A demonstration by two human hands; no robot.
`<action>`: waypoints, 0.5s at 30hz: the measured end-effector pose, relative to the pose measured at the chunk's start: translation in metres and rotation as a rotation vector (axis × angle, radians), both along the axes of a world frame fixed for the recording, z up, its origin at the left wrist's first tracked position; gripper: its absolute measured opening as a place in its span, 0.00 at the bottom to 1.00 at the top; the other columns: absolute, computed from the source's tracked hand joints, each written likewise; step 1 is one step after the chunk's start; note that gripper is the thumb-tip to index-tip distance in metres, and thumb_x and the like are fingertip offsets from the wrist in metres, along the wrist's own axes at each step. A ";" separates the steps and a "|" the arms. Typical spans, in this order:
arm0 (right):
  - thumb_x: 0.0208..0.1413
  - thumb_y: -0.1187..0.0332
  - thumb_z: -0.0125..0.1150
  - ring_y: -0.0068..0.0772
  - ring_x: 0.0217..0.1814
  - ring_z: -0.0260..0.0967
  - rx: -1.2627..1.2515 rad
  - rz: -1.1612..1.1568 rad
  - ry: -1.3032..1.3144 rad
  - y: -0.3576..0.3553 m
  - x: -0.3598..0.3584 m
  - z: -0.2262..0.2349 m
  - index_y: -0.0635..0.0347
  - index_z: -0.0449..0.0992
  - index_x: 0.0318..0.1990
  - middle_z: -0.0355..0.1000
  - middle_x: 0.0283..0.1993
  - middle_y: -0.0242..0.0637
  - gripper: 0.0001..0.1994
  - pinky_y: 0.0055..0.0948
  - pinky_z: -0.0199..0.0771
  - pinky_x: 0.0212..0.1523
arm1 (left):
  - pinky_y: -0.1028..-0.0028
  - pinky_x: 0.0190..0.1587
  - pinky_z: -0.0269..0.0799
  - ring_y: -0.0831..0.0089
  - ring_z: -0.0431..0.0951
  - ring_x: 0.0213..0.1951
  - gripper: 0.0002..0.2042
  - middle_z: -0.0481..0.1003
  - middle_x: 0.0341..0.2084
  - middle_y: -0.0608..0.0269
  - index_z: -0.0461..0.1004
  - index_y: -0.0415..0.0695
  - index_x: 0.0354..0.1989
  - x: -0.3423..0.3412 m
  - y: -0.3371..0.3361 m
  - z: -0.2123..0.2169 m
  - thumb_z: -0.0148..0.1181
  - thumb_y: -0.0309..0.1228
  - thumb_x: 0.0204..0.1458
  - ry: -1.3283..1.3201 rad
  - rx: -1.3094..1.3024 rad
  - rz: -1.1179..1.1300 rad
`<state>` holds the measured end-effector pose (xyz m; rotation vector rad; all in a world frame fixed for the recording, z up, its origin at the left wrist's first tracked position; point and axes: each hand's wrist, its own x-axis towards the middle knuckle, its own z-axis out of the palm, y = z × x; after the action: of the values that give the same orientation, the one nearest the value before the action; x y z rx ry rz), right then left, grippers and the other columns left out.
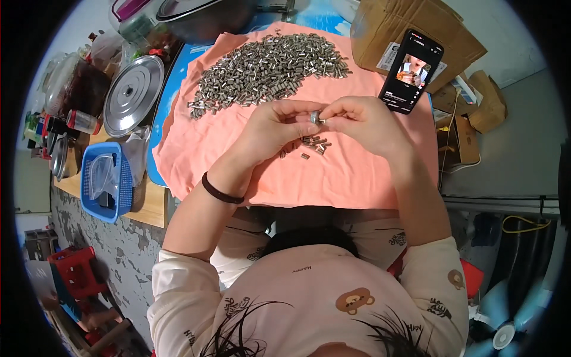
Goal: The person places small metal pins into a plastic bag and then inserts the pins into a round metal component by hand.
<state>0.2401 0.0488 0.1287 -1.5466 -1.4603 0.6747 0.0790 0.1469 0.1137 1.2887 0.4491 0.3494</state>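
Left hand (270, 128) and right hand (363, 122) meet fingertip to fingertip above a salmon-pink cloth (357, 178), pinching a small metal piece (315, 117) between them. Just below the hands lies a small cluster of metal sleeves (312, 146); beyond them, a large heap of metal sleeves (267, 68). A propped phone (411, 71) stands beyond the right hand. A blue basket (104, 181) sits well left of the left hand.

Silvery grey metal pieces (267, 68) lie on a salmon-pink cloth (333, 172), beside a blue mesh basket (95, 178) (white bag inside), a shiny steel lid (134, 95) and brown cardboard boxes (404, 30).
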 end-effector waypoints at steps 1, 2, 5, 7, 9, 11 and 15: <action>0.44 0.75 0.58 0.20 0.26 0.66 -0.082 0.025 0.138 0.002 0.003 -0.001 0.65 0.70 0.26 0.69 0.25 0.33 0.04 0.20 0.67 0.26 | 0.90 0.16 0.58 0.91 0.67 0.19 0.14 0.75 0.26 0.67 0.70 0.38 0.44 0.002 -0.001 -0.002 0.58 0.24 0.46 -0.049 -0.017 -0.018; 0.44 0.75 0.59 0.17 0.26 0.65 -0.166 0.049 0.278 0.004 0.005 -0.002 0.65 0.70 0.27 0.69 0.25 0.31 0.04 0.18 0.67 0.26 | 0.90 0.17 0.58 0.91 0.67 0.19 0.15 0.75 0.26 0.68 0.70 0.39 0.44 0.002 -0.001 -0.004 0.58 0.24 0.46 -0.097 -0.036 -0.037; 0.44 0.76 0.60 0.15 0.27 0.64 -0.197 0.083 0.290 0.007 0.013 -0.005 0.65 0.70 0.27 0.68 0.25 0.29 0.04 0.15 0.65 0.26 | 0.90 0.18 0.60 0.91 0.70 0.23 0.15 0.75 0.28 0.67 0.70 0.39 0.45 -0.002 0.001 -0.007 0.57 0.23 0.46 -0.063 0.006 -0.073; 0.47 0.74 0.58 0.15 0.29 0.64 -0.169 0.037 0.212 0.012 0.025 -0.003 0.65 0.71 0.31 0.68 0.27 0.29 0.05 0.15 0.65 0.30 | 0.90 0.21 0.63 0.88 0.71 0.26 0.16 0.75 0.30 0.65 0.69 0.38 0.45 -0.002 0.001 -0.004 0.57 0.22 0.46 -0.043 0.000 -0.087; 0.49 0.72 0.55 0.16 0.30 0.65 -0.101 -0.127 -0.102 0.024 0.030 -0.002 0.65 0.71 0.35 0.69 0.28 0.29 0.07 0.17 0.65 0.31 | 0.90 0.24 0.65 0.85 0.73 0.30 0.17 0.75 0.32 0.63 0.68 0.36 0.46 -0.002 -0.001 0.001 0.57 0.21 0.46 -0.051 0.018 -0.151; 0.49 0.71 0.55 0.19 0.30 0.65 -0.068 -0.169 -0.249 0.045 0.032 -0.015 0.64 0.72 0.35 0.69 0.27 0.32 0.07 0.19 0.66 0.31 | 0.90 0.24 0.65 0.85 0.73 0.30 0.17 0.75 0.32 0.64 0.68 0.36 0.46 -0.002 0.000 -0.001 0.57 0.22 0.46 -0.047 0.021 -0.153; 0.46 0.68 0.54 0.36 0.30 0.67 -0.006 -0.271 -0.597 0.067 0.020 -0.020 0.62 0.72 0.31 0.69 0.27 0.41 0.07 0.29 0.67 0.32 | 0.89 0.23 0.63 0.87 0.71 0.26 0.16 0.73 0.29 0.68 0.70 0.38 0.45 -0.001 0.000 -0.003 0.58 0.23 0.45 -0.066 0.059 -0.114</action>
<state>0.2602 0.1155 0.1088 -2.0089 -1.6154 0.0482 0.0778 0.1464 0.1106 1.3501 0.3095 0.3102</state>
